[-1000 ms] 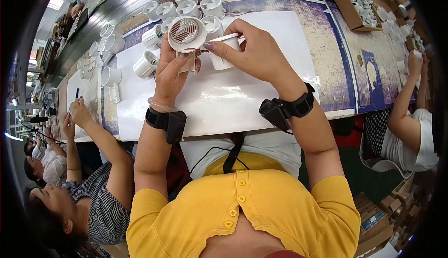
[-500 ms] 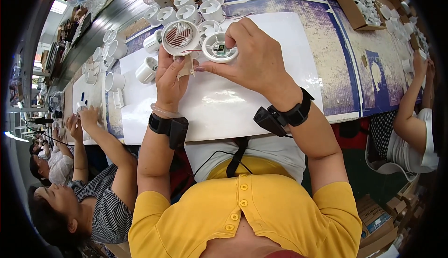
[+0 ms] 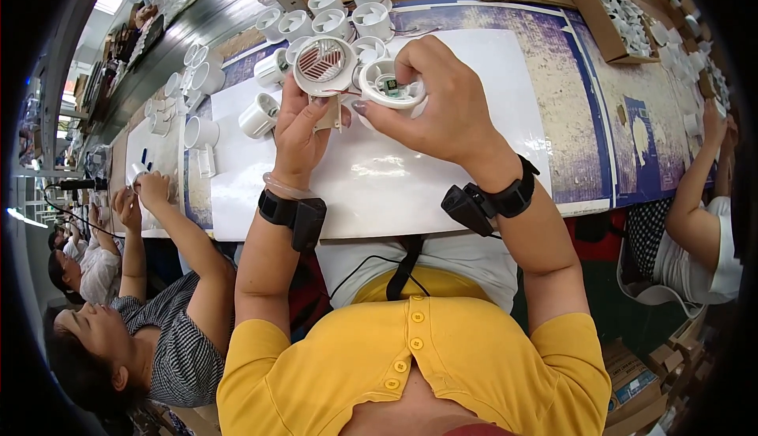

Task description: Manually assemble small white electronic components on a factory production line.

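Note:
My left hand (image 3: 300, 124) is closed around a round white housing with a slatted grille (image 3: 322, 63), its grille side facing up and a flat tab below it. Reddish parts show through the slats. In my right hand (image 3: 442, 104), pinched between thumb and fingers, is a white ring-shaped fan part (image 3: 387, 98) with a small green circuit board (image 3: 391, 86) in its middle. A thin reddish wire runs between the two pieces. The two parts sit side by side above the white sheet (image 3: 395, 183), apart from each other.
Several white cylindrical fan units (image 3: 330, 22) stand behind my hands, and another (image 3: 259, 116) lies left of my left hand. A cardboard box of small white parts (image 3: 612, 14) is at the far right. Co-workers' hands (image 3: 142, 199) work at the left, others (image 3: 717, 124) at the right.
Both hands and their parts have shifted slightly to the right in view. The ring-shaped part in my right hand has tilted, showing more of its side wall.

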A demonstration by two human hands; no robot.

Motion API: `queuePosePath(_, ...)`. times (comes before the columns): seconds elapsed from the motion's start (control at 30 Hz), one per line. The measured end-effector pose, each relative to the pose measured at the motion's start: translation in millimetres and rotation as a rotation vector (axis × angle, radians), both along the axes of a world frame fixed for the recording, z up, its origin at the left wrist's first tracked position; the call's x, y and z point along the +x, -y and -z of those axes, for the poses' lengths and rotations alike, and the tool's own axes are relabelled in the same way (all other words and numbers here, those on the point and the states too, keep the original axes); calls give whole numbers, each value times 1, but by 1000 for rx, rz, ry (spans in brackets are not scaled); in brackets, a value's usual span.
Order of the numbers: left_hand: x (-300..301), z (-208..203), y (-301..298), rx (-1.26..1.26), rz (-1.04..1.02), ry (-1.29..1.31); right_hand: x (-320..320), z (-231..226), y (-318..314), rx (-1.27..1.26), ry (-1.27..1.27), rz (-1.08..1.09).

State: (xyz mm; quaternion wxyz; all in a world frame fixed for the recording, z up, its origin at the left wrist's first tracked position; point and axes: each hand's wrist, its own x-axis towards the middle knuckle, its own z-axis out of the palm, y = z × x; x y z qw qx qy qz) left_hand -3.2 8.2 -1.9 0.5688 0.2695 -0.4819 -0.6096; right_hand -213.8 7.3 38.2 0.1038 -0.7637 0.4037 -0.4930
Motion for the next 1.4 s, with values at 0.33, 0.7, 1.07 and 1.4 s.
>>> queuePosePath(0.33, -10, -3, 0, 64, 160, -23, -7, 8, 14, 409, 587, -238)
queuePosePath(0.7, -8, -8, -3, 98, 176, -38, -2, 0, 15, -96, 619, -121)
queuePosePath(1.07, 4, -38, -32, -616, -505, 1093, -24, 9, 27, 108, 936, -129)
queuePosePath(1.4, 25, -64, -56, -888, -631, 1587, -25, 3, 34, 138, 1088, -138)
